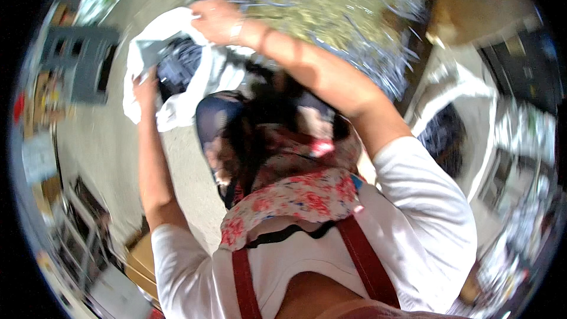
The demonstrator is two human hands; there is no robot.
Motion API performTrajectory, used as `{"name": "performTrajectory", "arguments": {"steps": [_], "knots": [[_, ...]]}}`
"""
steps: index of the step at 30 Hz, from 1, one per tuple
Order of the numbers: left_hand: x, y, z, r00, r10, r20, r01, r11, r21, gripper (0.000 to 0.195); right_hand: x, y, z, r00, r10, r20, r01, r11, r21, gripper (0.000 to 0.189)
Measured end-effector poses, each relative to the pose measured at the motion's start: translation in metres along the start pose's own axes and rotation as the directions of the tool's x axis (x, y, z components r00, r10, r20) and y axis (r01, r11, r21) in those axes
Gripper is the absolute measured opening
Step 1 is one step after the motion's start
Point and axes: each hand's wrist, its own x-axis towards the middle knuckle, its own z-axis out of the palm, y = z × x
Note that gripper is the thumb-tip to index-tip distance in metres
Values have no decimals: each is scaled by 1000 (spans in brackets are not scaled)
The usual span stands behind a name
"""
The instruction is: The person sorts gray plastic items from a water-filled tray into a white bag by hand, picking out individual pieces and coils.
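Note:
A white sack [170, 20] stands before me on the left, its mouth held wide. Inside it lies a heap of dark grey strips [179, 64]. My left hand [146, 91] grips the near left part of the rim, with its fingers partly inside the mouth. On the far side, my right hand [216, 20] pinches the rim, its arm reaching across in front of me. Just beyond that arm is a blurred yellowish surface [301, 13] with many loose grey strips [376, 64] along its edges.
To the right stands another open white sack [489, 97] with dark strips in it. A blurred brown box [483, 9] is at the upper right, above a dark crate [518, 71]. Left are a grey plastic crate [84, 60] and a metal-framed rack [82, 230]. Concrete floor [190, 155] lies between.

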Motion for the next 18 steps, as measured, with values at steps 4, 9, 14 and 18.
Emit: {"name": "performTrajectory", "arguments": {"steps": [4,9,14,18], "knots": [[-57,114,13,994,-105,-35,73,859,-507,60,-68,24,-68,942,-71,-328,79,997,9,26],[-84,183,19,997,14,-76,-60,763,-643,45,-166,119,-159,891,273,-362,-350,922,-167,33],[-126,252,116,933,152,326,117,730,-674,37,-285,225,-267,707,600,-374,-706,632,-320,61],[-133,241,182,787,129,603,292,784,-548,30,-324,236,-263,598,761,-253,-769,455,-449,94]]}}
